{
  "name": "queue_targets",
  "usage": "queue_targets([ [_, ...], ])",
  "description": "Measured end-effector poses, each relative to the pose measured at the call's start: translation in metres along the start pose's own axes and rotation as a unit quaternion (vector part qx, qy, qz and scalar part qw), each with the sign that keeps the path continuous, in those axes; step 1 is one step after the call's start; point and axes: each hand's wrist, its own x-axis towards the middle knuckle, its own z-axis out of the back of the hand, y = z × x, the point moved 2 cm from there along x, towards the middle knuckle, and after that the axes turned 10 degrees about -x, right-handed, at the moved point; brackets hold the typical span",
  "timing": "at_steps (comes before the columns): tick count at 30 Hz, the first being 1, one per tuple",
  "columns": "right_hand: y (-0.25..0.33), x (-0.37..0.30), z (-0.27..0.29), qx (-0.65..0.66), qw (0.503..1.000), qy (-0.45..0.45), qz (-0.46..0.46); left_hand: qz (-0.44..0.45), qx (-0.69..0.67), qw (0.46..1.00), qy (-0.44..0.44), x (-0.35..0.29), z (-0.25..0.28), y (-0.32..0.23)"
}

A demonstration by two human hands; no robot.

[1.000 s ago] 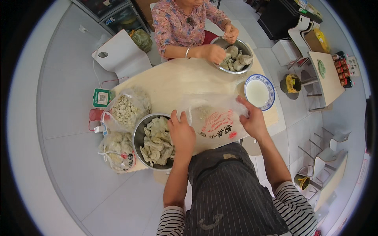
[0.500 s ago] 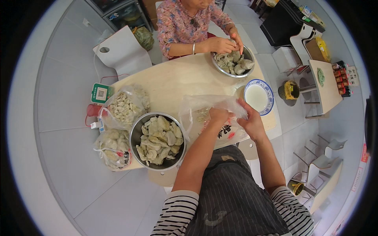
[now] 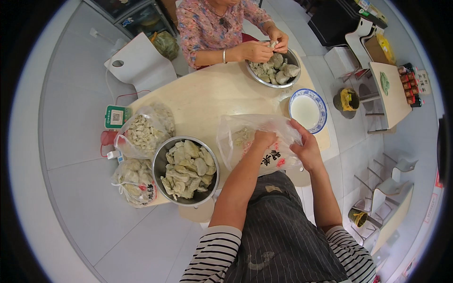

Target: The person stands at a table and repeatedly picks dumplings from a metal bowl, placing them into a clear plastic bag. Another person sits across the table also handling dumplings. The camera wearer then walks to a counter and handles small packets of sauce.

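Note:
A clear plastic bag (image 3: 231,153) with dark and red print lies at the near edge of the table, some small pale pieces (image 3: 243,137) showing inside it. My left hand (image 3: 265,138) reaches into the bag, and its fingers are hidden. At the bag's right side, my right hand (image 3: 306,147) pinches the plastic rim. Left of the bag stands a steel bowl (image 3: 216,177) heaped with pale grey-green, lumpy pieces of food (image 3: 188,167). Just beyond my right hand is a blue-and-white bowl (image 3: 322,113) of whitish liquid.
Across the table a person's hands (image 3: 271,46) hold a small pale piece over another steel bowl (image 3: 269,84). Filled plastic bags (image 3: 144,132) (image 3: 134,181) and a green code stand (image 3: 116,116) crowd the left edge. A white chair (image 3: 141,63) stands beyond, and a bin (image 3: 346,100) right.
My right hand has shifted slightly right, drawing the bag's rim with it. My left hand stays inside the bag. The other person's hands have risen from the far bowl.

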Motion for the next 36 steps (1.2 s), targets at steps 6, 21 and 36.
queue_targets([
  [6, -0.014, -0.004, 0.011, 0.022, 1.0, -0.006, -0.005, -0.043, -0.074, 0.993, -0.076, 0.01, -0.024, 0.009],
  [21, -0.035, -0.003, 0.023, -0.011, 0.998, -0.053, -0.032, 0.0, 0.181, 0.976, -0.121, -0.015, 0.003, 0.023],
  [36, 0.019, -0.023, 0.012, -0.346, 0.924, -0.16, 0.019, -0.053, 0.124, 0.936, -0.326, -0.186, 0.102, 0.008],
])
